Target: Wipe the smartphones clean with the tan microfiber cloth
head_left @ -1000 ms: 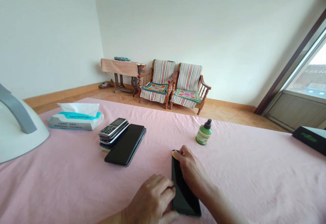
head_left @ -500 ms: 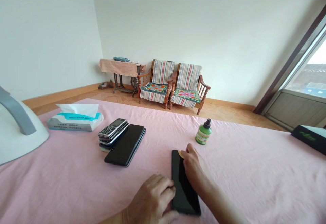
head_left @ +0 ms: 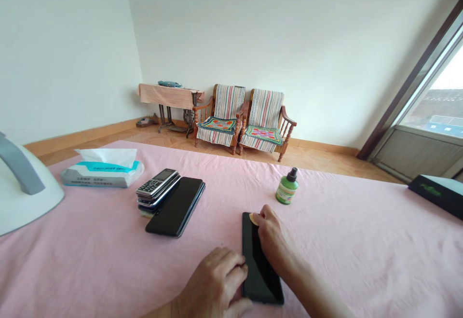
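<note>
A black smartphone [head_left: 257, 269] lies flat on the pink tablecloth [head_left: 108, 260] near the front edge. My left hand [head_left: 217, 284] rests with curled fingers against the phone's left side, holding it in place. My right hand [head_left: 271, 236] lies over the phone's upper right part, its fingers pinched on a small yellowish piece [head_left: 254, 219] pressed to the top of the screen. What the piece is I cannot make out.
A stack of phones [head_left: 170, 200] lies to the left, topped by a keypad phone [head_left: 157, 184]. A tissue pack [head_left: 103, 173] sits farther left, a white rounded object [head_left: 21, 197] at the left edge. A green bottle [head_left: 287, 188] stands behind; a dark box [head_left: 436, 195] far right.
My right hand has slid a little to the right across the top of the phone screen. The left hand has stayed put. The camera has shifted slightly.
</note>
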A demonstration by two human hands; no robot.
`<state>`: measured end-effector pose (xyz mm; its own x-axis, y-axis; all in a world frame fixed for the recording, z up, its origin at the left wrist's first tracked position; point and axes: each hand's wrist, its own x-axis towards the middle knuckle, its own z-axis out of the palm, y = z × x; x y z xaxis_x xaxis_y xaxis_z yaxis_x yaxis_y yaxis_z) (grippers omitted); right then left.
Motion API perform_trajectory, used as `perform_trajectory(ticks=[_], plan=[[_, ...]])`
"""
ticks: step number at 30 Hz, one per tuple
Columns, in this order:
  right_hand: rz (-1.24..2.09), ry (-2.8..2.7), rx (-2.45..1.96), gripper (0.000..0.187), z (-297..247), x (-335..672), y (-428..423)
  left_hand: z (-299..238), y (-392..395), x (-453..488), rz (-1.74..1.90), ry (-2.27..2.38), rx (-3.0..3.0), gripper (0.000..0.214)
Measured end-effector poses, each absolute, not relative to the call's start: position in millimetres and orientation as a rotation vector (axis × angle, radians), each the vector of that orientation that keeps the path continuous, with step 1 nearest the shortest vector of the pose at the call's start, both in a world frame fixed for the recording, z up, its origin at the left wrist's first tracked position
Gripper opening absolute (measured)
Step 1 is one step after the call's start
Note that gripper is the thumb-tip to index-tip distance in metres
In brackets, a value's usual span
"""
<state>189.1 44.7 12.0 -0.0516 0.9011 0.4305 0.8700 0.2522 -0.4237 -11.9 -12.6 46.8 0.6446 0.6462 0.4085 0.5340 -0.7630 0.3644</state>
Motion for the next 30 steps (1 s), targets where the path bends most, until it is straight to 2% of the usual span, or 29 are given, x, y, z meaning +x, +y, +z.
perform_trajectory(ticks=[4, 14, 30], plan=[[0.005, -1.916, -1.636, 0.029, 12.2, 191.6, 45.4, 45.7, -12.7, -12.4, 0.77, 0.941, 2.642, 0.043], [-0.068, -1.961, -1.708, 0.029, 12.4, 193.3, 45.1, 45.9, -10.1, -11.6, 0.76, 0.944, 2.639, 0.044], [0.099, -1.969, -1.601, 0.027, 10.1, 186.2, 43.5, 46.9, -9.1, -10.8, 0.621, 0.907, 2.607, 0.047]])
